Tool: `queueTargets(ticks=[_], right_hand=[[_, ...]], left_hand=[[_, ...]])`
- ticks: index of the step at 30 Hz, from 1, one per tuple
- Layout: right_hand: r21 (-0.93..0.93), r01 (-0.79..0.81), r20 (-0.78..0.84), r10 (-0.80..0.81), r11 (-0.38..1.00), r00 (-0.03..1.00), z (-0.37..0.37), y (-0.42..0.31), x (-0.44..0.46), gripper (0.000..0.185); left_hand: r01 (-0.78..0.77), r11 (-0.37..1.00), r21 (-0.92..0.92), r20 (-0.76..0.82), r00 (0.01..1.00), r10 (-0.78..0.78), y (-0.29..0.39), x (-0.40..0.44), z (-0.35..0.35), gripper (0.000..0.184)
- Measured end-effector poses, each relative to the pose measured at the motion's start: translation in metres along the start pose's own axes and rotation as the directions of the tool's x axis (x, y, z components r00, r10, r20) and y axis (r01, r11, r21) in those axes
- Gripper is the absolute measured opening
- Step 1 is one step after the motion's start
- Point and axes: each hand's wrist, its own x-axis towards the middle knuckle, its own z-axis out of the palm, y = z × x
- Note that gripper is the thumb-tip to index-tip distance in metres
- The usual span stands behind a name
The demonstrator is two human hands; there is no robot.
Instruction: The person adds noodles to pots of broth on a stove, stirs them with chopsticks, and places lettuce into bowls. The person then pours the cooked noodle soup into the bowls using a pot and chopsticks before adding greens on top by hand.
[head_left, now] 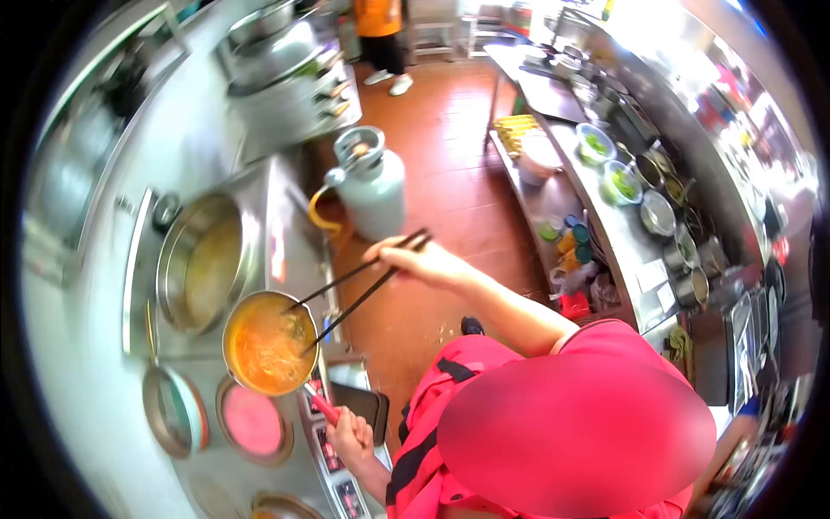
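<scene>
My left hand (350, 439) is closed around the red handle (323, 409) of a saucepan (226, 355). The pan is raised over the cooktop and holds an orange soup (270, 348) with pale strands in it. In my right hand (405, 259) is a pair of long dark chopsticks (363, 298), slightly spread. Their tips reach into the soup at the pan's right side, by a darker clump (301, 329). Just below the pan lies a round pink-red burner (252, 419).
A large steel pot (164, 268) of yellowish liquid sits beyond the pan. Nested bowls (173, 415) stand on the cooktop (207, 471). A gas cylinder (372, 195) is on the tiled floor. Bowls of greens (621, 183) line the right counter. Another person (380, 35) stands at the back.
</scene>
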Motion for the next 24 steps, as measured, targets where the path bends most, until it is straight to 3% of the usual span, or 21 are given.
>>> queueTargets(ticks=[1, 6, 12, 13, 14, 15, 16, 17, 18, 19, 24], right_hand=[[0.054, 0.051, -0.015, -0.050, 0.997, 0.999, -0.018, 0.011, 0.004, 0.034], [0.353, 0.083, -0.262, 0.013, 0.932, 0.965, -0.163, 0.037, -0.039, 0.031], [0.351, 0.170, -0.541, 0.051, 0.921, 0.840, -0.305, 0.042, -0.098, 0.033], [0.327, 0.319, -0.634, -0.043, 0.890, 0.772, -0.323, 0.052, -0.105, 0.033], [0.387, 0.314, -0.685, 0.042, 0.867, 0.728, -0.336, 0.041, -0.121, 0.031], [-0.213, 0.248, -0.666, -0.326, 0.945, 0.671, -0.352, 0.042, -0.133, 0.030], [-0.730, 0.068, -0.555, -0.649, 0.680, 0.521, -0.368, 0.044, -0.144, 0.029], [-0.322, 0.251, -0.733, -0.408, 0.913, 0.544, -0.386, 0.058, -0.151, 0.026], [0.141, 0.451, -0.845, -0.130, 0.882, 0.518, -0.405, 0.073, -0.158, 0.023], [0.423, 0.594, -0.824, 0.018, 0.684, 0.566, -0.413, 0.064, -0.170, 0.021], [0.277, 0.710, -0.949, 0.069, 0.648, 0.307, -0.456, 0.054, -0.204, 0.026]], left_hand=[[0.009, 1.000, 0.019, 0.004, 1.000, -0.009, -0.001, 0.008, 0.016, 0.007], [0.140, 0.982, 0.125, 0.194, 0.967, -0.162, -0.067, 0.031, 0.149, 0.005], [0.316, 0.913, 0.257, 0.307, 0.870, -0.387, -0.125, 0.061, 0.288, 0.002], [0.338, 0.898, 0.281, 0.303, 0.857, -0.418, -0.134, 0.067, 0.308, 0.003], [0.370, 0.877, 0.306, 0.335, 0.820, -0.463, -0.144, 0.077, 0.324, 0.005], [0.400, 0.855, 0.331, 0.361, 0.783, -0.506, -0.153, 0.088, 0.340, 0.007], [0.393, 0.832, 0.391, 0.367, 0.763, -0.532, -0.160, 0.095, 0.358, 0.008], [0.388, 0.804, 0.451, 0.376, 0.735, -0.565, -0.168, 0.103, 0.375, 0.009], [0.401, 0.790, 0.464, 0.405, 0.697, -0.591, -0.178, 0.116, 0.390, 0.009], [0.413, 0.770, 0.486, 0.437, 0.648, -0.624, -0.187, 0.126, 0.402, 0.010], [0.418, 0.656, 0.629, 0.446, 0.497, -0.744, -0.226, 0.168, 0.484, 0.012]])
